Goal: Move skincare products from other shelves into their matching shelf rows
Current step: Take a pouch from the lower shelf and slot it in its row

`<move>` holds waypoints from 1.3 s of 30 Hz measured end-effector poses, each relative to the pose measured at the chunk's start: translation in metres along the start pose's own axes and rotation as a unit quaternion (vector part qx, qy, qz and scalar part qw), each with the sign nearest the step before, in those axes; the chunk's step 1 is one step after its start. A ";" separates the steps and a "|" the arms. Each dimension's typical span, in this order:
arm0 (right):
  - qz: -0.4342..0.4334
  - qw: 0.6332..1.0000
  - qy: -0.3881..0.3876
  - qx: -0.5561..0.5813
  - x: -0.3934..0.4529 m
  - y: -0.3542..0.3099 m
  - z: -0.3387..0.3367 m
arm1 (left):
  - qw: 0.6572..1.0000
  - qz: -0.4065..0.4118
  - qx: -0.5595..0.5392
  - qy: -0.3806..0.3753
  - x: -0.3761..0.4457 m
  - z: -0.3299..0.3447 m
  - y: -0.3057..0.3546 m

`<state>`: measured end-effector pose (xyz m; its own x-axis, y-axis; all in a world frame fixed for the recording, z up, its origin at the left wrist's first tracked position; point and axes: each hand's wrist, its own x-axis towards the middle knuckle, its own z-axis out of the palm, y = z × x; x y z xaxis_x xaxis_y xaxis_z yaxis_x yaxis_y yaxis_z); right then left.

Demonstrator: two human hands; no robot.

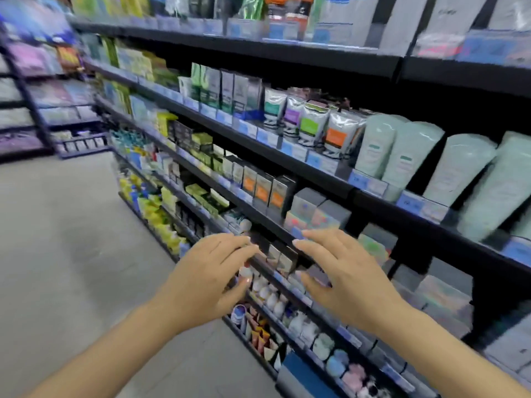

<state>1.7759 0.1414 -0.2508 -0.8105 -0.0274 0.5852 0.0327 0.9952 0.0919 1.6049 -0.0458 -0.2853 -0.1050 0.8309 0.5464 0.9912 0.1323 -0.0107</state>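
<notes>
The left hand (212,271) hovers with fingers spread and released, grasping nothing, its fingertips just before the shelf edge. Between the two hands, slightly beyond the fingertips, a short row of dark upright boxes (280,255) stands on the shelf (316,173)'s lower tier, long axes vertical, faces turned out to the aisle. The right hand (342,271) is likewise released and empty, fingers straight, reaching toward the same boxes. Both hands look about equally near; motion blur hides which box is out of place.
</notes>
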 end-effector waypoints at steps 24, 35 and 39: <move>0.076 0.986 -0.124 0.084 0.151 -0.074 0.280 | 0.984 -0.137 -0.020 -0.115 -0.128 0.069 -0.314; 0.142 0.966 -0.212 0.051 0.184 -0.023 0.379 | 0.964 -0.146 -0.089 -0.204 -0.052 0.161 -0.399; 0.201 0.948 -0.245 0.029 0.195 -0.014 0.401 | 0.965 -0.084 -0.103 -0.225 -0.022 0.188 -0.432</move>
<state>1.3832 0.1592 -0.4614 -0.9146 0.3870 0.1172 0.3752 0.9203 -0.1110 1.1637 -0.0194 -0.4501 -0.2443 0.9638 0.1067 0.9475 0.2138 0.2377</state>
